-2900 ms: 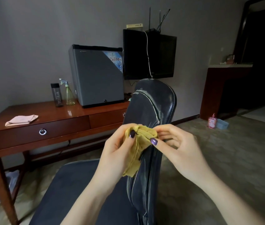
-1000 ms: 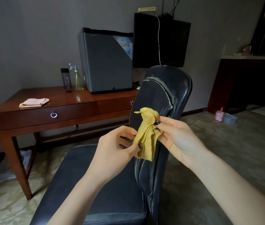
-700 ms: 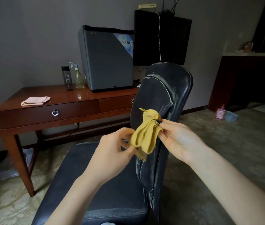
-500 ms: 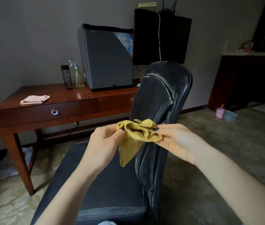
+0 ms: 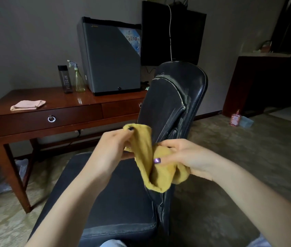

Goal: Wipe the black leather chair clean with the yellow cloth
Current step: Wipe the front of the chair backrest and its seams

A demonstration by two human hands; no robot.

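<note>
The black leather chair (image 5: 175,97) stands right in front of me, its worn backrest upright and its seat (image 5: 116,196) low in the view. The yellow cloth (image 5: 148,157) hangs in the air in front of the backrest's lower part, held between both hands. My left hand (image 5: 110,150) pinches its upper edge. My right hand (image 5: 187,157) grips the bunched lower part, thumb pressed on the fabric. The cloth hides part of the backrest's edge.
A wooden desk (image 5: 66,104) stands behind the chair with a pink folded cloth (image 5: 27,105), a dark bottle (image 5: 65,79), a spray bottle (image 5: 77,77) and a grey mini fridge (image 5: 112,56). A TV (image 5: 173,32) hangs on the wall. A small bottle (image 5: 235,118) stands on the carpet at right.
The hands have shifted their hold on the cloth and spread it out. My left hand rose with the upper edge; my right hand dropped lower and now cups the bunched end.
</note>
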